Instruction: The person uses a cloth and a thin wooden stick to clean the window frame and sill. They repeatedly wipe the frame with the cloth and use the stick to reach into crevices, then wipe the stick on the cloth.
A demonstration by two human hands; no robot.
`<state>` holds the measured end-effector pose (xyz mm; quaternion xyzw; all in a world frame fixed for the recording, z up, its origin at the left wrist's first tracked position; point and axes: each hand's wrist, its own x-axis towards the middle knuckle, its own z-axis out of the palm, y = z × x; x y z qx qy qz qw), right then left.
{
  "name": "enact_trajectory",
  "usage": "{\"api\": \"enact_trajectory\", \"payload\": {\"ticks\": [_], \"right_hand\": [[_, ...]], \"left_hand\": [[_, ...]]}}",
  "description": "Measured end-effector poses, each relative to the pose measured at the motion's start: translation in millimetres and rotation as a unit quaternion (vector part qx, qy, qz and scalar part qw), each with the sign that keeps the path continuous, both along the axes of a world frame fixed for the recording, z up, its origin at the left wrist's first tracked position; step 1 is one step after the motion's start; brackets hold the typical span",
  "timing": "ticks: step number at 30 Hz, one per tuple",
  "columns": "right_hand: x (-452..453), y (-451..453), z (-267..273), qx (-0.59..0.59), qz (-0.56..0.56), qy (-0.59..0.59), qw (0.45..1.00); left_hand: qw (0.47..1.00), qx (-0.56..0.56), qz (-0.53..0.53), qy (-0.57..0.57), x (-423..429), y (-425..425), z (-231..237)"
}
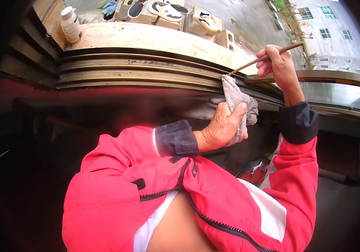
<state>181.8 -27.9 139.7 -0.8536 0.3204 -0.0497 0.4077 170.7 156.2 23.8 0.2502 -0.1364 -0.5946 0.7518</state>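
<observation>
My left hand grips a grey terry cloth, bunched and hanging over the near side of the sliding-window track. In my right hand is a thin wooden stick, held slantwise. Its lower tip meets the cloth's upper end at the track; whether it presses into a groove cannot be told. The metal track has several parallel rails, with dark dirt on part of them. Just right of the cloth, the sliding sash frame stands in the track.
A white bottle stands at the left end of the pale sill. Outside, shoes rest on hollow blocks, with a blue glove nearby. A building rises beyond. The area below the track is dark.
</observation>
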Motion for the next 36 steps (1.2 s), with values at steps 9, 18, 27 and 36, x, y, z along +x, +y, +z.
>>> {"api": "enact_trajectory", "payload": {"ticks": [9, 18, 27, 36], "right_hand": [[-1.7, -10.6, -39.3, 0.197, -0.032, -0.076, 0.977], [7.9, 24.4, -15.3, 0.296, 0.037, -0.138, 0.944], [12.7, 59.9, -11.7, 0.268, 0.010, -0.130, 0.955], [-18.8, 68.8, -53.8, 0.542, -0.021, -0.320, 0.777]], "left_hand": [[0.999, -0.023, 0.044, -0.009, 10.2, 25.7, 15.6], [0.993, 0.017, 0.120, -0.007, -18.7, 29.5, 51.2], [0.993, 0.038, 0.107, 0.035, -5.8, 47.8, 62.6], [0.990, 0.026, 0.065, -0.122, 26.0, 75.3, 61.2]]}}
